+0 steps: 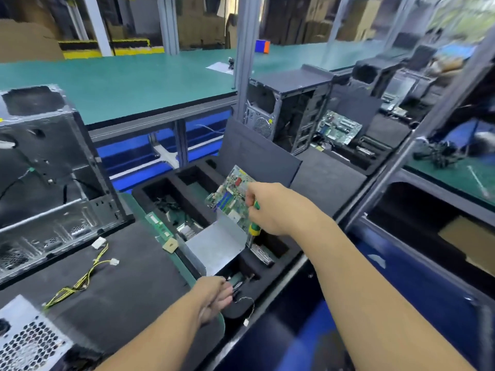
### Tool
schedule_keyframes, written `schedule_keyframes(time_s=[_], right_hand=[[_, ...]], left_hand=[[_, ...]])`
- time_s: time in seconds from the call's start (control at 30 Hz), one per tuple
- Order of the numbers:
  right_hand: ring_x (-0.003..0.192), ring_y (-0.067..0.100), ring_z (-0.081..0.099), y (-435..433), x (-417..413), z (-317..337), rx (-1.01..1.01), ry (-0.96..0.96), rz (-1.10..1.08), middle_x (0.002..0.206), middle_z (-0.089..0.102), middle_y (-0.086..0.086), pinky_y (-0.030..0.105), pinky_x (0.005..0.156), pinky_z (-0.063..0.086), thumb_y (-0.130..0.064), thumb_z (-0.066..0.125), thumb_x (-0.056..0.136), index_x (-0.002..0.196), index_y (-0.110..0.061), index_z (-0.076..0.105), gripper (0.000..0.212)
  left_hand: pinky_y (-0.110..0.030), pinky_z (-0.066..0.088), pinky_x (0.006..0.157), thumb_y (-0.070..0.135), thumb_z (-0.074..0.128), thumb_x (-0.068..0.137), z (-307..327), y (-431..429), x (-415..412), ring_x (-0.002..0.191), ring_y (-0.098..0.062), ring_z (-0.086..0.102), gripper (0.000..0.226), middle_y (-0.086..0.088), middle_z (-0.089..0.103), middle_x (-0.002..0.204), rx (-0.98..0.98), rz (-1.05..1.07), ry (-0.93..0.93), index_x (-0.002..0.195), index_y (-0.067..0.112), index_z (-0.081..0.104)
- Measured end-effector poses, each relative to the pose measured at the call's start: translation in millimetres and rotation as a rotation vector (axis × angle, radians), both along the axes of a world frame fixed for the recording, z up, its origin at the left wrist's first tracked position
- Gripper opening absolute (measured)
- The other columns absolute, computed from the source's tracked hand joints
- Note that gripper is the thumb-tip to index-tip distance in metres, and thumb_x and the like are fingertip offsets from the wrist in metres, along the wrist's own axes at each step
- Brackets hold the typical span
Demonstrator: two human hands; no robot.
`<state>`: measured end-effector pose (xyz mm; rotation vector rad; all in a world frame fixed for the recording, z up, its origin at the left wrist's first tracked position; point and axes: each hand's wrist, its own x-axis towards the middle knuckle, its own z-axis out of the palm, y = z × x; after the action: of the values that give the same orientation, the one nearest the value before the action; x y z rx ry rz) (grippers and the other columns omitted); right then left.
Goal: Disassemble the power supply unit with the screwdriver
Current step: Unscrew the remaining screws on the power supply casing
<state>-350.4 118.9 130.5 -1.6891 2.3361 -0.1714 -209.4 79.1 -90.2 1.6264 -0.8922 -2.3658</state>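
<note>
Gripping the screwdriver [254, 227], the right hand [270, 210] hovers over a foam tray [290, 251] holding a grey metal panel [214, 245]. The left hand [214, 295] seems to pinch a small dark part, blurred. The power supply unit [29, 341] sits on the tabletop [120, 277] at near left, probably part-stripped.

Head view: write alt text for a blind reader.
A person's right hand grips a green screwdriver beside a circuit board over a foam tray. The left hand reaches into the tray's near compartment. A power supply unit lies bottom left.
</note>
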Motion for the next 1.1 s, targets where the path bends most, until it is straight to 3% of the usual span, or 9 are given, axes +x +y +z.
schedule_keyframes(time_s=[0.1,0.2,0.27,0.47,0.6,0.73,0.8,0.9,1.1], right_hand=[[0.086,0.028,0.053,2,-3,-1,0.025,0.007,-0.003,0.101,0.054,0.001,0.033,0.068,0.04,-0.019,0.046,0.092,0.106,-0.021,0.052,0.015],[0.084,0.027,0.054,-8,9,1,0.018,-0.002,0.025,0.098,0.052,-0.001,0.034,0.068,0.042,-0.021,0.046,0.094,0.105,-0.022,0.052,0.013],[0.084,0.026,0.053,-20,24,2,-0.008,-0.019,0.072,0.099,0.054,-0.001,0.034,0.067,0.042,-0.021,0.047,0.093,0.101,-0.023,0.051,0.009],[0.081,0.024,0.056,-62,95,8,-0.017,-0.086,0.29,0.097,0.055,0.002,0.033,0.058,0.041,-0.02,0.049,0.093,0.099,-0.021,0.049,0.006],[0.074,0.026,0.056,-81,147,12,0.007,-0.098,0.42,0.096,0.059,0.005,0.038,0.064,0.05,-0.018,0.051,0.091,0.103,-0.015,0.052,0.012],[0.074,0.023,0.059,-93,190,12,0.014,-0.104,0.534,0.096,0.061,0.004,0.037,0.066,0.051,-0.019,0.051,0.091,0.104,-0.016,0.054,0.013],[0.081,0.024,0.059,-96,208,10,0.023,-0.112,0.584,0.101,0.06,0.002,0.038,0.07,0.052,-0.02,0.05,0.091,0.103,-0.019,0.053,0.013],[0.089,0.023,0.058,-98,229,6,0.047,-0.126,0.644,0.109,0.058,-0.001,0.037,0.075,0.052,-0.023,0.051,0.092,0.104,-0.023,0.053,0.013],[0.08,0.017,0.057,-99,242,2,0.056,-0.101,0.699,0.103,0.057,-0.002,0.031,0.06,0.045,-0.026,0.052,0.093,0.103,-0.026,0.051,0.01]], left_hand=[[-0.024,0.023,0.054,0.001,0.035,0.098,1,-8,-2,0.053,-0.012,0.029,0.035,-0.001,0.035,0.064,-0.146,-0.078,-0.039,0.069,0.019,0.038],[-0.028,0.044,0.069,0.013,0.047,0.098,6,-18,26,0.083,-0.02,0.06,0.019,-0.004,0.065,0.095,-0.642,-0.301,-0.296,0.094,0.014,0.065],[-0.022,0.044,0.075,0.019,0.046,0.099,17,-26,55,0.096,-0.012,0.06,0.023,0.009,0.069,0.106,-0.953,-0.426,-0.419,0.111,0.026,0.064],[-0.027,0.034,0.107,0.039,0.047,0.094,54,-70,158,0.129,-0.004,0.047,0.032,0.022,0.053,0.136,-1.486,-1.025,-0.713,0.124,0.037,0.057],[-0.036,0.01,0.116,0.066,0.052,0.088,67,-86,250,0.149,-0.001,0.011,0.05,0.022,0.022,0.159,-1.369,-0.961,-0.901,0.134,0.045,0.049],[-0.055,0.006,0.119,0.092,0.06,0.053,77,-80,323,0.148,-0.006,-0.018,0.125,0.023,-0.022,0.159,-1.055,-1.184,-1.003,0.153,0.051,-0.002],[-0.057,0.002,0.118,0.085,0.072,0.047,80,-72,339,0.139,-0.008,-0.031,0.148,0.021,-0.041,0.148,-1.024,-1.38,-1.124,0.146,0.046,-0.031],[-0.053,0.003,0.119,0.051,0.08,0.073,76,-56,334,0.143,-0.017,-0.031,0.142,0.01,-0.046,0.15,-1.205,-1.489,-1.291,0.139,0.037,-0.044],[-0.047,-0.003,0.122,0.009,0.055,0.09,71,-58,298,0.153,-0.017,-0.001,0.078,0.005,0.016,0.16,-1.563,-1.495,-1.167,0.152,0.03,0.011]])
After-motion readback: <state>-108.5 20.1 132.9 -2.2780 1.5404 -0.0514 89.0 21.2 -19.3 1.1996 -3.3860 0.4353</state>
